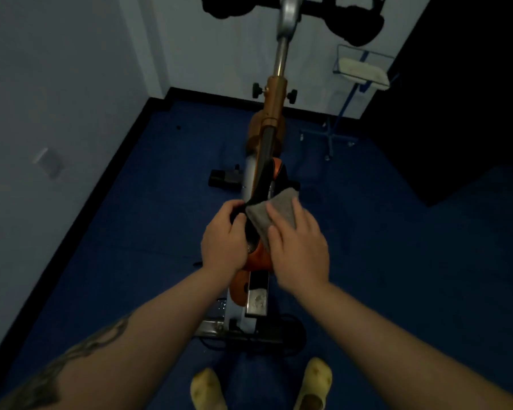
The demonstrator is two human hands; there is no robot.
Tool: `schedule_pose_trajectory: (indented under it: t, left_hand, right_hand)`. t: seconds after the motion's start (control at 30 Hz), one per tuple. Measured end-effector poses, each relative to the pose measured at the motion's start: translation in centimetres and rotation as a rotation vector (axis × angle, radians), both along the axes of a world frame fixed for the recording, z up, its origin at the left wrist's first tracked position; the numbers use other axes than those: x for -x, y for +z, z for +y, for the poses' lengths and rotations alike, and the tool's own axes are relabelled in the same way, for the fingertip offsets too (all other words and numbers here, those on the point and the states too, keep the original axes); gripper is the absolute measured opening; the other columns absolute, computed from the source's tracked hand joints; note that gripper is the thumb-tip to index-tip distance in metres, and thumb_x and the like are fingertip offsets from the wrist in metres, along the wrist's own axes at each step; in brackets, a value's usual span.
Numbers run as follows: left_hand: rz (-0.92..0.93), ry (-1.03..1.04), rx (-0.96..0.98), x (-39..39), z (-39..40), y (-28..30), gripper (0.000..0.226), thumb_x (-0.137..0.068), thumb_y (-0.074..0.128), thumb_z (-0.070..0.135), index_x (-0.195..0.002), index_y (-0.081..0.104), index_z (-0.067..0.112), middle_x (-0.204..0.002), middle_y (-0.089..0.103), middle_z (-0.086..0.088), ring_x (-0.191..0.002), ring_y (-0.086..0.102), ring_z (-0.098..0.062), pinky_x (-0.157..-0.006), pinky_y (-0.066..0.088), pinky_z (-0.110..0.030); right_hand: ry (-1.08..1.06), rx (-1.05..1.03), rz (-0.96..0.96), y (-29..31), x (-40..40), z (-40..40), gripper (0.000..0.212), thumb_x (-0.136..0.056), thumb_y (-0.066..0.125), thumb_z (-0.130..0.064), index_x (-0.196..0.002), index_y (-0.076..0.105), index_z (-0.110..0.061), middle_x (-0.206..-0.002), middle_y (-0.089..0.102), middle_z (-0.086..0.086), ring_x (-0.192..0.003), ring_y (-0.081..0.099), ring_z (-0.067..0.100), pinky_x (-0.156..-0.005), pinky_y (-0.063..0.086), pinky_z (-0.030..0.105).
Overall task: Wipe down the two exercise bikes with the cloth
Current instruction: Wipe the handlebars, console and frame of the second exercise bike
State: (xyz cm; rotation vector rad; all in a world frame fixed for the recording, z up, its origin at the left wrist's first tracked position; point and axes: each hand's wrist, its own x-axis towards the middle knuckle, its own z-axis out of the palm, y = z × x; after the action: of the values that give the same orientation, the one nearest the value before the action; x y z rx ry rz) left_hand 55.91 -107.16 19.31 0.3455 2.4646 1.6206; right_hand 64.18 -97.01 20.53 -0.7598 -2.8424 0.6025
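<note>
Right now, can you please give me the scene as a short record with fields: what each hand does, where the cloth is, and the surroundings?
left hand: left hand grips the black saddle at its near end
right hand: right hand presses the cloth, fingers flat
cloth: grey cloth lies on the saddle's right side
bike: exercise bike, orange and silver frame
floor: blue floor
footwear: yellow clogs

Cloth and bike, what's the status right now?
Left hand grips the black saddle. Right hand presses the grey cloth flat against it, fingers straight. Nothing in the way.
</note>
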Motion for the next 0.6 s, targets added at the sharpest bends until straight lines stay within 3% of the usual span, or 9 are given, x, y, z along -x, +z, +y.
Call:
schedule_pose_trajectory:
  t: [0.13, 0.27, 0.4, 0.5, 0.6]
  left_hand:
    - [-0.014, 0.011, -0.011, 0.0, 0.0, -0.1, 0.026, -0.098, 0.044, 0.019, -0.119, 0.061, 0.021, -0.104, 0.065, 0.006, -0.094, 0.060, -0.013, -0.080, 0.049, -0.035]
    - [0.019, -0.001, -0.025, 0.1, -0.1, -0.4, 0.026, -0.099, 0.044, 0.020, -0.119, 0.060, 0.022, -0.103, 0.063, 0.009, -0.094, 0.058, -0.010, -0.077, 0.045, -0.029]
    - [-0.007, -0.031, -0.035, 0.4, -0.2, -0.4, 0.027, -0.099, 0.044, 0.020, -0.121, 0.060, 0.023, -0.100, 0.061, 0.012, -0.095, 0.059, -0.009, -0.078, 0.046, -0.027]
    - [-0.060, -0.195, -0.175, 0.0, -2.5, -1.5, 0.034, -0.104, 0.039, 0.025, -0.135, 0.050, 0.023, -0.126, 0.056, 0.010, -0.115, 0.053, -0.002, -0.092, 0.042, -0.015]
    - [0.025, -0.342, -0.201, -3.1, -7.4, -4.5, 0.050, -0.103, 0.032, 0.031, -0.151, 0.025, 0.023, -0.153, 0.031, 0.016, -0.139, 0.029, 0.003, -0.112, 0.024, -0.012]
  right_hand:
    - [-0.087, 0.172, 0.029, 0.1, 1.8, 1.8, 0.039, -0.099, 0.036, -0.048, -0.136, 0.047, -0.049, -0.159, 0.021, -0.013, -0.136, 0.035, 0.015, -0.094, 0.042, 0.034]
    - [-0.089, 0.078, 0.294, -1.0, -2.4, -1.4, 0.037, -0.099, 0.045, -0.043, -0.135, 0.053, -0.037, -0.155, 0.029, -0.011, -0.143, 0.026, 0.011, -0.109, 0.031, 0.027]
    - [-0.166, 0.182, 0.481, -1.5, -4.8, -2.2, 0.035, -0.097, 0.052, -0.029, -0.129, 0.061, -0.019, -0.142, 0.046, -0.007, -0.138, 0.038, 0.009, -0.113, 0.031, 0.025]
    - [-0.257, 0.363, 0.575, -1.8, -6.5, -2.1, 0.031, -0.096, 0.056, -0.021, -0.126, 0.063, -0.018, -0.139, 0.053, -0.003, -0.131, 0.042, -0.004, -0.108, 0.033, 0.014]
    - [-0.322, 0.434, 0.591, -3.2, -9.4, -2.4, 0.034, -0.095, 0.052, -0.028, -0.128, 0.061, -0.022, -0.135, 0.058, -0.003, -0.129, 0.044, -0.007, -0.108, 0.035, 0.015]
